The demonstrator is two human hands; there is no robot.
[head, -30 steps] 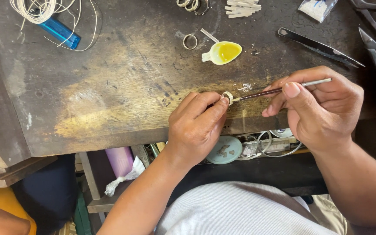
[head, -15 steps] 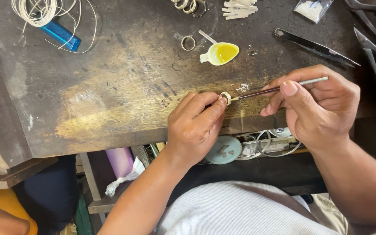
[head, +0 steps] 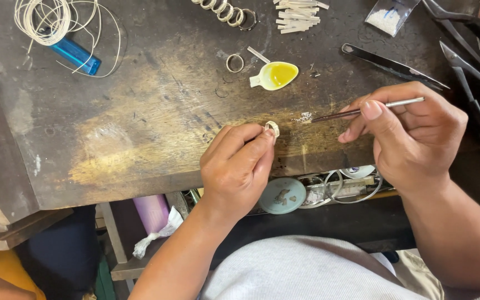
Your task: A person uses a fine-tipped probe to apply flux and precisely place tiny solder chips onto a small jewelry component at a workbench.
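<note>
My left hand point(head: 237, 166) pinches a small silver ring point(head: 272, 129) between thumb and forefinger, resting on the worn dark wooden bench point(head: 140, 139) near its front edge. My right hand point(head: 412, 136) holds a thin brush-like tool point(head: 362, 110) by its metal handle, its dark tip pointing left, a short gap away from the ring. A small patch of white powder point(head: 305, 117) lies on the bench between ring and tool tip.
A white spoon of yellow liquid point(head: 276, 75) and a loose ring point(head: 234, 62) sit behind the hands. A wire coil point(head: 45, 19), blue lighter point(head: 76, 55), ring chain point(head: 223, 10), white strips point(head: 298, 12), tweezers point(head: 393, 65) and pliers point(head: 468, 50) line the back. An open drawer point(head: 318, 189) lies below.
The tool tip was touching the ring earlier; my right hand has drawn it back to the right, leaving a gap. My left hand keeps the ring in place.
</note>
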